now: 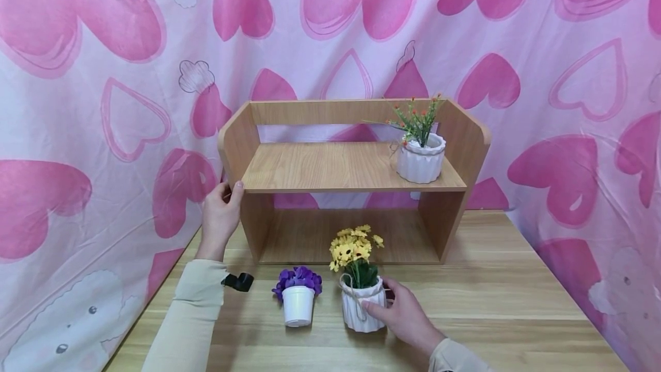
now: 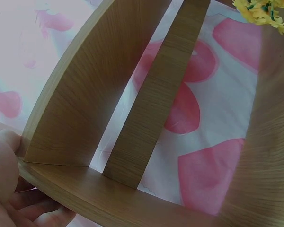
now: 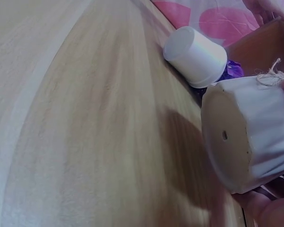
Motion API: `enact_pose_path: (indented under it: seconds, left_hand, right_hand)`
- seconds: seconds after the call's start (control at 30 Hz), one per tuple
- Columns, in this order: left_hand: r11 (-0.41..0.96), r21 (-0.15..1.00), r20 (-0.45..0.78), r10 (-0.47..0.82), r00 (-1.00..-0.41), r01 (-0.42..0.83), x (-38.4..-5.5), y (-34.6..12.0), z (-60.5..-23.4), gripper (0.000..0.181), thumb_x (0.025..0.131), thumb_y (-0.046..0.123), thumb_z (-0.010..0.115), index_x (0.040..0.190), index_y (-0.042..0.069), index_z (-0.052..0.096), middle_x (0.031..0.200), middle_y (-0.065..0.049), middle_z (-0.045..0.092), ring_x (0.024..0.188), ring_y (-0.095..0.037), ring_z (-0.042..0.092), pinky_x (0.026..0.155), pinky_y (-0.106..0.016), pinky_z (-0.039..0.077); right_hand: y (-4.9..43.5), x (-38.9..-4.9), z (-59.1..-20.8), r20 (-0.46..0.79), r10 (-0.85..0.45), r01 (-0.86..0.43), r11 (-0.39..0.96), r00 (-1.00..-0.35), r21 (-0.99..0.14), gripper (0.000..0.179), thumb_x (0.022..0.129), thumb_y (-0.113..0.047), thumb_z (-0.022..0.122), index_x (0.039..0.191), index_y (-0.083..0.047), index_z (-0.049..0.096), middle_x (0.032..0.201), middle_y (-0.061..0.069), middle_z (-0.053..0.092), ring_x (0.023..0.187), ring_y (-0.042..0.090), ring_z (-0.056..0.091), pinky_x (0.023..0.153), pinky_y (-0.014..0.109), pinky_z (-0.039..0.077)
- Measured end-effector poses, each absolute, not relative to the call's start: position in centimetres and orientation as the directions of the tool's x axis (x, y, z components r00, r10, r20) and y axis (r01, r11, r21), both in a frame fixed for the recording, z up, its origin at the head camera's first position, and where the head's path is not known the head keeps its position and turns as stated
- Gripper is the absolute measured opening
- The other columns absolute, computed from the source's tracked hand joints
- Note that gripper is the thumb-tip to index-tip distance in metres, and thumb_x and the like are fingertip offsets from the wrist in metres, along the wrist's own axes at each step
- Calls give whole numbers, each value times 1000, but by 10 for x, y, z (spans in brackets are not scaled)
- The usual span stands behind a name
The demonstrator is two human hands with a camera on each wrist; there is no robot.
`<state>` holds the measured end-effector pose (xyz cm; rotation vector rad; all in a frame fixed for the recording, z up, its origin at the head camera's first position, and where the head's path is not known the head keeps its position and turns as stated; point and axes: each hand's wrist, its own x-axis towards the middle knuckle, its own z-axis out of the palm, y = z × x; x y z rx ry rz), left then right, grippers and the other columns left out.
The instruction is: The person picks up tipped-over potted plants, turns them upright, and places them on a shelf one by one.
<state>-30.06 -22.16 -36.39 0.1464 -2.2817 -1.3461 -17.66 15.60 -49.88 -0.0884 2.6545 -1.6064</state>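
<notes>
My right hand [image 1: 408,317] grips a white ribbed flowerpot [image 1: 363,307] by its right side. Yellow artificial flowers [image 1: 352,248] stand in this pot, and twine is tied round it. In the right wrist view the pot's underside, with a small drain hole, faces the camera above a shadow on the tabletop. At the left side panel of a two-tier wooden shelf [image 1: 330,165], my left hand [image 1: 221,217] holds the front edge, thumb in front and fingers curled behind. Left of the held pot is a smaller white pot [image 1: 298,306] with purple flowers [image 1: 296,280].
On the right of the shelf's upper board stands another white pot [image 1: 420,159] with red-tipped green sprigs [image 1: 417,122]. The shelf sits at the back of the wooden table [image 1: 496,303]. A pink heart-patterned curtain [image 1: 330,27] hangs behind and at both sides.
</notes>
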Motion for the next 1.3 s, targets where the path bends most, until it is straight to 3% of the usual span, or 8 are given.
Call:
enact_pose_path:
  seconds: [0.23,0.53,1.0,1.3]
  left_hand:
    - [507,851,337,-331,-881,136,-299,-221,-362,60,111,44,56,148,-3,60,150,-29,63,138,-46,63,117,-58,52]
    - [506,854,326,-331,-886,125,-298,-221,-363,61,111,44,56,150,-3,59,150,-29,62,138,-46,63,117,-59,52]
    - [506,851,339,-329,-882,138,-299,-221,-363,61,111,44,55,149,-4,59,151,-30,61,139,-47,62,117,-59,52]
    - [505,852,338,-334,-880,135,-299,-220,-364,60,111,43,55,150,-3,59,151,-29,62,139,-47,63,116,-59,53]
  right_hand:
    - [159,-175,-506,35,-130,-83,386,-991,-919,84,85,-20,92,150,12,50,136,25,70,122,36,71,99,38,65]
    - [158,-173,-516,81,-151,-134,381,-985,-915,87,81,-20,94,151,6,50,142,24,66,131,38,66,110,43,59]
    - [160,-172,-523,108,-230,-171,276,-967,-946,88,80,-10,93,152,5,45,149,28,58,140,43,59,121,37,48]
    - [162,-173,-531,112,-292,-171,187,-950,-967,88,83,-7,90,153,6,38,152,34,54,144,49,56,116,18,46]
